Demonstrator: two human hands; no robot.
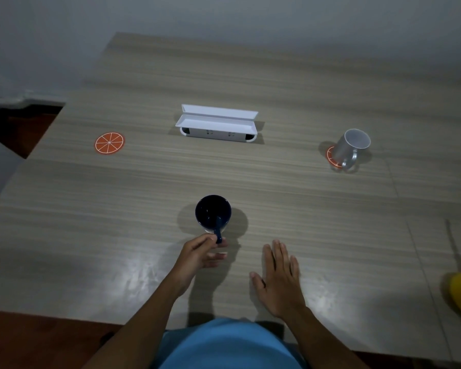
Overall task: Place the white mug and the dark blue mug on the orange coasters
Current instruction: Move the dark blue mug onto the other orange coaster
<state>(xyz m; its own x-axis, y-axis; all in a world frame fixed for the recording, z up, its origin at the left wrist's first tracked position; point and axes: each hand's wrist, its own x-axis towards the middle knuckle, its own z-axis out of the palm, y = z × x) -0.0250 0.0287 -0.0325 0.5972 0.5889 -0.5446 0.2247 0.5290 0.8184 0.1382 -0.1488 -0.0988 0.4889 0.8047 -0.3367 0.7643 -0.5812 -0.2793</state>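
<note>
Left hand (201, 251) pinches the dark blue mug (213, 213) handle, near centre; right hand (278, 278) lies flat, fingers together (white mug (353, 146) on 1 orange coaster (332, 155), far right).

A dim room; a pale grey wall (224, 17) behind a wood-grain table (250, 83); reddish-brown floor (19, 129) at left; soft glare on the tabletop.

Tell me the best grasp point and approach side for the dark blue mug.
Take the dark blue mug by its handle, coming from the near side. It stands upright with the handle pointing straight back at the person, so a pinch through the loop is likely the easiest hold. The left hand is already there, fingers at the handle; the right hand lies flat on the table.
</note>
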